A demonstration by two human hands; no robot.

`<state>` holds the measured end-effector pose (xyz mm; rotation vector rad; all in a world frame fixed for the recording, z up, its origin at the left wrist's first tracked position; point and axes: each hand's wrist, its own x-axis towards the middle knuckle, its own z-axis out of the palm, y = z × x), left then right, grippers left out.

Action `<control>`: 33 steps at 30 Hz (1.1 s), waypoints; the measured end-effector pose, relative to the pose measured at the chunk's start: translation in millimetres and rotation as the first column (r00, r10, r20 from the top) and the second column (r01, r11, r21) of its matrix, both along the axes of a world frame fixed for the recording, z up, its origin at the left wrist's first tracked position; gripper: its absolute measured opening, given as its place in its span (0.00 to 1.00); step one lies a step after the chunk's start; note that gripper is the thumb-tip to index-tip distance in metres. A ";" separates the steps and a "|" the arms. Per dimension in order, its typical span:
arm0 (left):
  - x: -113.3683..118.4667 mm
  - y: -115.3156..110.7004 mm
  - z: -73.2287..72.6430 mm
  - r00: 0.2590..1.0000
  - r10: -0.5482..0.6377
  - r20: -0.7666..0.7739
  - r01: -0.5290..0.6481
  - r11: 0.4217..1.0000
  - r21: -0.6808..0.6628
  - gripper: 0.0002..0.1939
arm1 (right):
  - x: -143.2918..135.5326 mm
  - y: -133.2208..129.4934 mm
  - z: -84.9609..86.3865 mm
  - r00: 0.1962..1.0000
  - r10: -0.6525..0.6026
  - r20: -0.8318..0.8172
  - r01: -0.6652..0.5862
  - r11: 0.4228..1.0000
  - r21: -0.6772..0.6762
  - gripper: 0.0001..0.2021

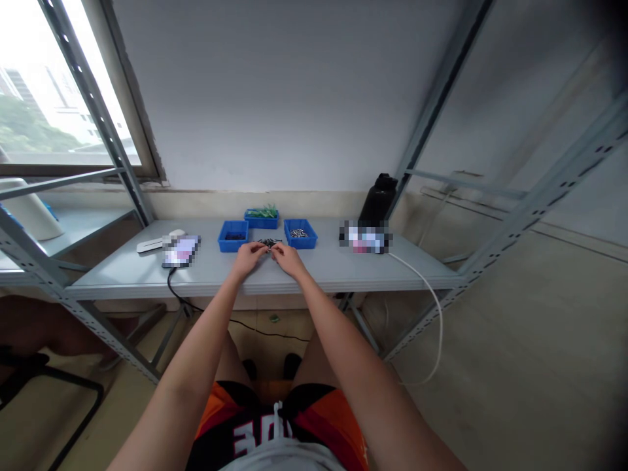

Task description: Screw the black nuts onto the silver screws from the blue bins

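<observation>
My left hand (pixel 249 256) and my right hand (pixel 288 258) meet above the shelf top, fingertips pinched close together. Whatever is between them is too small to make out. Just behind the fingertips lies a small pile of dark and silvery pieces (pixel 269 242). To the left of it stands a blue bin (pixel 233 247) holding dark small pieces. On the right, another blue bin (pixel 307 244) contains silvery and dark slim pieces. A third blue bin (pixel 261 223), at the back, is filled with green strip-like pieces (pixel 265 211).
A phone (pixel 181 250) with a black cable and a white object (pixel 150 246) lie at left. On the right, a second device (pixel 366 239) trails a white cable (pixel 440 307) before a black bottle (pixel 379 201). Metal uprights frame both sides; another person's leg shows lower left.
</observation>
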<state>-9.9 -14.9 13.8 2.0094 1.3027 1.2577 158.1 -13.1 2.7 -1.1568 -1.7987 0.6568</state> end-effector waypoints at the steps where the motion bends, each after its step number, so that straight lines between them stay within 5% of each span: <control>1: -0.1 0.3 -0.2 1.000 0.012 -0.002 -0.012 1.000 -0.002 0.14 | 0.4 0.9 -0.7 1.000 -0.015 -0.015 0.015 1.000 -0.002 0.09; 17: 1.6 1.0 -1.8 0.997 0.061 0.044 -0.059 0.998 -0.028 0.11 | 2.3 11.2 -7.9 0.987 -0.097 -0.128 0.092 0.995 -0.043 0.09; 33: -2.1 7.9 -9.3 0.997 0.081 -0.006 -0.081 0.997 0.008 0.10 | 3.0 8.3 -4.5 0.997 -0.014 -0.076 0.016 1.000 0.019 0.13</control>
